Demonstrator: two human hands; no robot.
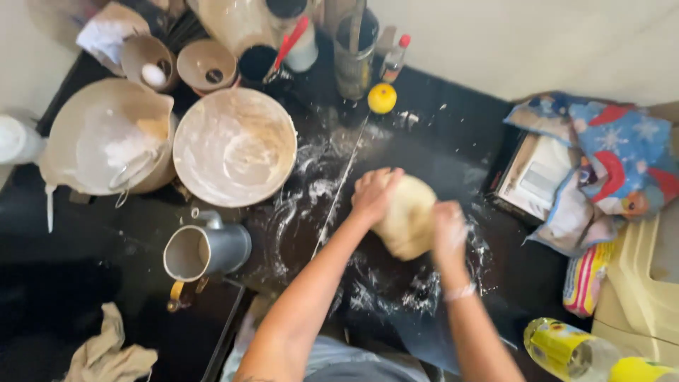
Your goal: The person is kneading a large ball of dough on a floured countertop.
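Observation:
A pale lump of dough (409, 216) lies on the black, flour-dusted counter (438, 127) in the middle of the head view. My left hand (373, 194) presses on the dough's upper left side with fingers curled over it. At the dough's right edge, my floury right hand (450, 230) grips it. Both hands are on the dough.
A floured mixing bowl (234, 146) and a large jug (106, 138) with flour stand at left, a metal cup (201, 251) below them. Cups, a utensil holder and a lemon (382, 98) line the back. A scale (535, 177), patterned cloth (615, 159) and bottles (566, 346) sit right.

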